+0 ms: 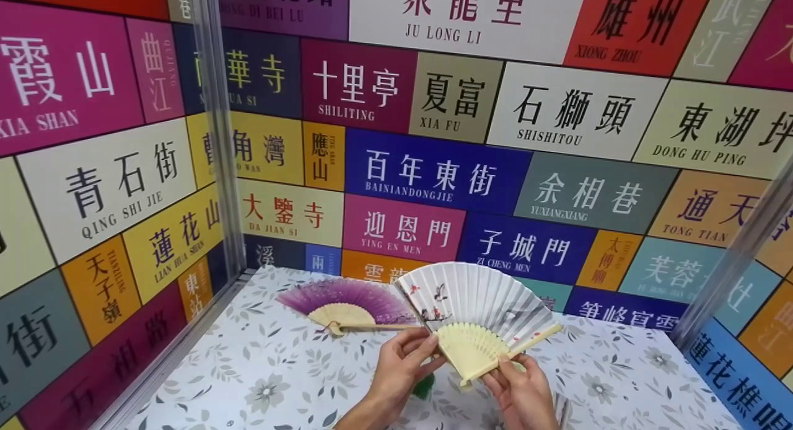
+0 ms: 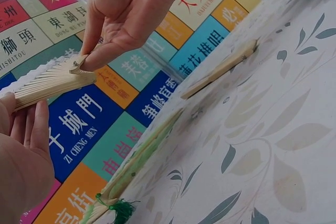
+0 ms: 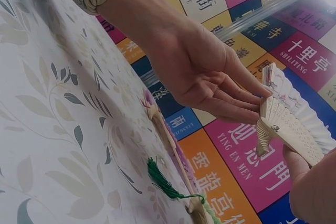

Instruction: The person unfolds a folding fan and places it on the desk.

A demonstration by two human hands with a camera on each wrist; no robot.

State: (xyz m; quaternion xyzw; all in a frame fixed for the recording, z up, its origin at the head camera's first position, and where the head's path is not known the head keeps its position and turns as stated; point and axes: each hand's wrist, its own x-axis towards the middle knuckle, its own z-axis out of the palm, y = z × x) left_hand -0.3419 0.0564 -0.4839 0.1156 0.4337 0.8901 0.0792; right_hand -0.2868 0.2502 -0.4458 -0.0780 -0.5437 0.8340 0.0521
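A white folding fan (image 1: 480,297) with painted flowers and birds is spread open, held up above the table. My left hand (image 1: 399,369) pinches its left edge stick between thumb and fingers. On the other side, my right hand (image 1: 521,390) grips the right edge stick near the pivot, thumb in front. Behind the left hand, a purple folding fan (image 1: 384,298) lies spread on the table, partly covered by the white one. Below the white fan, a green tassel (image 1: 424,386) shows between the hands. It hangs from a green fan (image 2: 152,145) lying on the table.
The table wears a white cloth (image 1: 266,386) printed with grey leaves and flowers. Another wooden-edged fan (image 2: 223,69) lies on it. Walls of coloured name panels (image 1: 433,163) stand behind and on both sides, with clear strips (image 1: 217,126) at the corners.
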